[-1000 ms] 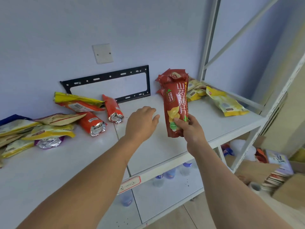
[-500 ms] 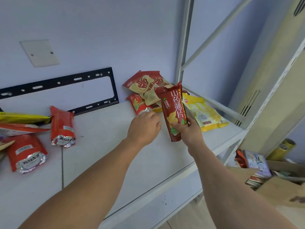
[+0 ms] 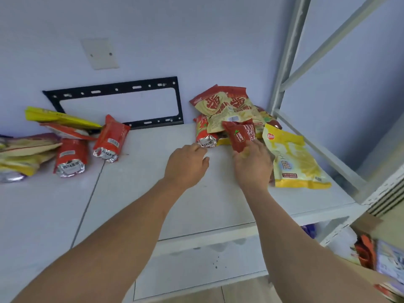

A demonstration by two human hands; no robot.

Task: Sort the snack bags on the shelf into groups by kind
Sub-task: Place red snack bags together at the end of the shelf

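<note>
My right hand (image 3: pixel 253 166) grips a dark red crisps bag (image 3: pixel 239 136), holding it low against the pile at the shelf's back right. That pile has a tan-and-red bag (image 3: pixel 225 106) on top and a red bag with a foil end (image 3: pixel 205 138) at its left. My left hand (image 3: pixel 185 165) hovers with curled fingers just short of that foil end, holding nothing. A yellow bag (image 3: pixel 293 160) lies flat to the right. Two red foil-ended bags (image 3: pixel 70 160) (image 3: pixel 111 138) lie at the left, beside a heap of yellow bags (image 3: pixel 26 154).
The white shelf (image 3: pixel 218 204) ends at a front edge below my arms. A grey upright post (image 3: pixel 284 53) and diagonal braces stand at the right. A black bracket (image 3: pixel 122 88) is fixed to the back wall. Boxes and clutter (image 3: pixel 380 254) lie on the floor at the right.
My right hand has carried the dark red bag forward and down onto the right pile, tilting it flatter. My left hand reached further toward the foil-ended bag. The view shifted.
</note>
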